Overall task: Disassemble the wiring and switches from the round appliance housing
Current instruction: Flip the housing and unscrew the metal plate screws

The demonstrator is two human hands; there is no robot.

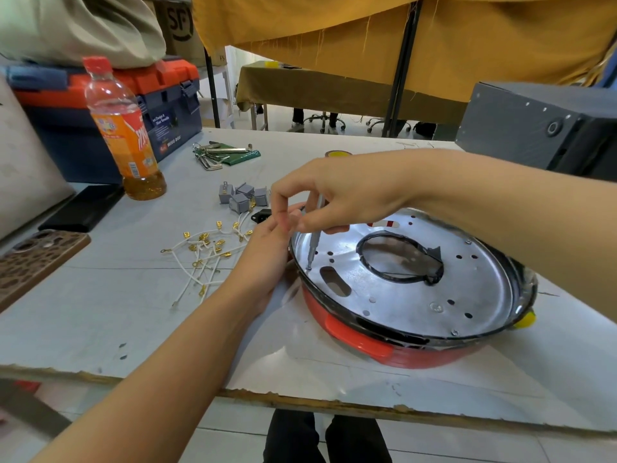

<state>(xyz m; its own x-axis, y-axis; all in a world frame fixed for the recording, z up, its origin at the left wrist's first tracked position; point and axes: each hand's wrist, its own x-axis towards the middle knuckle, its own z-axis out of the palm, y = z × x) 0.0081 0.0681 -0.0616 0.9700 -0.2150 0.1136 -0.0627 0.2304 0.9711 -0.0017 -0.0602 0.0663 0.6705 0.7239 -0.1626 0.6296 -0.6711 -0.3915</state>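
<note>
Red housing (394,349) on the worktop (167,329), metal plate up. Right hand (337,198) pinches a screwdriver (314,242), tip on a rim screw (309,268). Left hand (267,248) grips the housing's edge. Removed wires (203,255) and switches (242,197) lie just left.
</note>
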